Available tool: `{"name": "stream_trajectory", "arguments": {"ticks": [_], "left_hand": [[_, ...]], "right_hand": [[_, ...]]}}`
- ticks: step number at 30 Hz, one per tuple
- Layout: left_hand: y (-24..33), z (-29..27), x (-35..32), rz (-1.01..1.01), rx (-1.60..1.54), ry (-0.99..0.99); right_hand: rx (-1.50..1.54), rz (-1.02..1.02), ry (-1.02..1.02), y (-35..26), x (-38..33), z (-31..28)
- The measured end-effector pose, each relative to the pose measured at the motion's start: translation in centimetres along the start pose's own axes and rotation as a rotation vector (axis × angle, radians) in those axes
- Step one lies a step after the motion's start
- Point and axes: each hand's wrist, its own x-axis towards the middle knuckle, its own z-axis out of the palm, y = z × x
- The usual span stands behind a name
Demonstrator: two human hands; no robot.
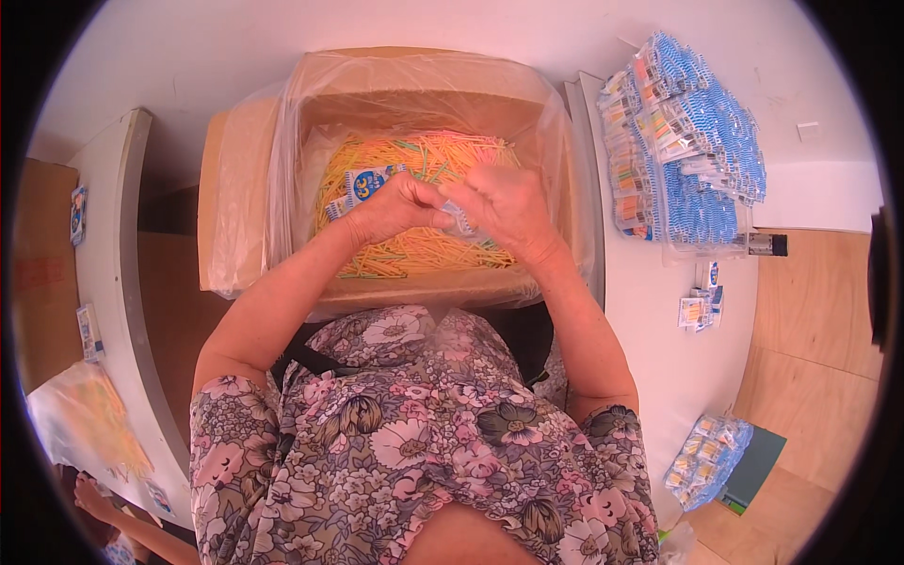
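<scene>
My left hand (397,204) and my right hand (511,209) meet above the middle of an open cardboard box (240,198). Between them is a small crinkled plastic packet (461,222) with striped edging, and both hands grip it with pinched fingers. Its upper part is hidden by my fingers. Thin sticks (386,257) in yellow, orange and green fill the bottom of the box. On these sticks, beside my left hand, lies a blue and white packet (365,183). Clear plastic film (294,122) lines the box and hangs over its rim.
On the right table (640,377), a clear bin (702,247) is heaped with striped packets. Nearer are loose packets (700,309) and a blue-wrapped bundle (708,460). The left table (127,282) carries a bag of sticks (85,414). Another person's arm (141,529) shows at lower left.
</scene>
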Motion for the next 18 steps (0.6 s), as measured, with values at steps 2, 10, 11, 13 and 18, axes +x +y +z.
{"name": "stream_trajectory", "arguments": {"ticks": [2, 10, 11, 13, 18], "left_hand": [[-0.5, -0.1, 0.1, -0.005, 0.009, -0.006], [-0.1, 0.2, 0.1, -0.004, -0.033, 0.011], [-0.2, 0.2, 0.1, -0.007, -0.015, 0.008], [-0.3, 0.2, 0.1, -0.010, 0.001, 0.005], [-0.5, -0.2, 0.2, -0.019, -0.018, 0.060]], "right_hand": [[0.163, 0.015, -0.068, -0.3, -0.2, 0.1], [0.228, 0.248, 0.058, 0.9, -1.3, -0.1], [0.180, 0.177, 0.053, 0.8, -1.4, -0.1], [0.109, 0.073, 0.055, 0.6, -1.7, -0.1], [0.149, 0.327, 0.293, 1.0, -1.6, -1.1]]}}
